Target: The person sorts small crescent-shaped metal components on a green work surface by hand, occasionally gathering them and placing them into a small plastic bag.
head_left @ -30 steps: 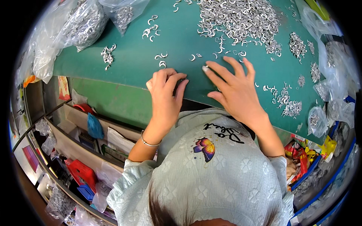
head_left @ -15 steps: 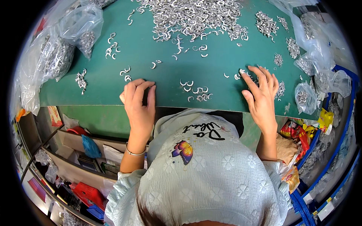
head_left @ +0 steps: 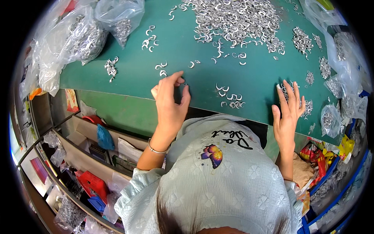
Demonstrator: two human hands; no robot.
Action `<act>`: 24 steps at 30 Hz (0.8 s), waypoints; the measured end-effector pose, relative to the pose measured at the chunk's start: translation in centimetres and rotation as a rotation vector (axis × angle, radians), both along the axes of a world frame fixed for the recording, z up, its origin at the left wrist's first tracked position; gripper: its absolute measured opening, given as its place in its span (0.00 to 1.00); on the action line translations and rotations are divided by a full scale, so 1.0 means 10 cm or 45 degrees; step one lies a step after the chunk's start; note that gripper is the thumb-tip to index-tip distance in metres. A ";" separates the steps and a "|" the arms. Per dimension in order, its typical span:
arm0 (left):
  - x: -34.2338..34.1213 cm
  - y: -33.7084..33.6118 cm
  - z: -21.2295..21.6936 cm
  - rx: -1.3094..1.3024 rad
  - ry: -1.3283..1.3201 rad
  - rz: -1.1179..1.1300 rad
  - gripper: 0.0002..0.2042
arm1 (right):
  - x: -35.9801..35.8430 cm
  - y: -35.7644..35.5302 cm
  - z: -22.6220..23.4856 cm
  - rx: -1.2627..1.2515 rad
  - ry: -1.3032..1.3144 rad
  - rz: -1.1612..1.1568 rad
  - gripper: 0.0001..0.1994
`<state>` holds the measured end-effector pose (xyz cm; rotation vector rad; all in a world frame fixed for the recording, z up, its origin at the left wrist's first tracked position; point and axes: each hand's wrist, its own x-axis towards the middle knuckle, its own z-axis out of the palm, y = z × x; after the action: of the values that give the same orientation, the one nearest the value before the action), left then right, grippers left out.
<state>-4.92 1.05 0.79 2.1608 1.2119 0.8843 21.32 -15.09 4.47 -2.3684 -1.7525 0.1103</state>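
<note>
Small silver crescent-shaped metal pieces lie all over the green tabletop (head_left: 136, 74). My left hand (head_left: 169, 99) is over the near edge of the table, just below a few crescent pieces (head_left: 161, 68). Its fingers are bent, with a gap between thumb and forefinger; a tiny bright spot shows by the thumb tip, too small to make out. My right hand (head_left: 288, 117) is open, fingers spread and pointing away from me, over a small heap of pieces (head_left: 285, 91) that it partly covers. Between the hands sits a loose cluster of crescents (head_left: 233, 99).
A large heap of pieces (head_left: 237, 23) spreads across the far side. Clear plastic bags of pieces (head_left: 83, 39) stand at the left, and more bags (head_left: 331, 119) line the right. Smaller piles (head_left: 302, 41) lie at the right. Below left is a shelf with a red bin (head_left: 91, 183).
The view has turned, so the table now appears shifted to the right. My left thumb and forefinger have parted from being close together. The right hand's fingers have straightened.
</note>
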 end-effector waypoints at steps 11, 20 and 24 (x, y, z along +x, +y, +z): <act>-0.02 0.08 0.02 0.131 0.125 -0.040 0.08 | -0.03 0.09 0.05 0.164 0.174 0.002 0.17; 0.97 0.19 0.48 -0.242 -0.046 -0.858 0.05 | 0.34 -0.19 0.03 0.406 0.053 -0.323 0.12; 1.91 0.20 0.34 -0.224 -0.021 -1.148 0.05 | 0.47 -0.29 -0.01 0.449 0.031 -0.414 0.12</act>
<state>14.20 3.05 4.20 2.1921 0.1968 0.3723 26.03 -17.96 4.34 -2.3306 -1.2311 -0.1992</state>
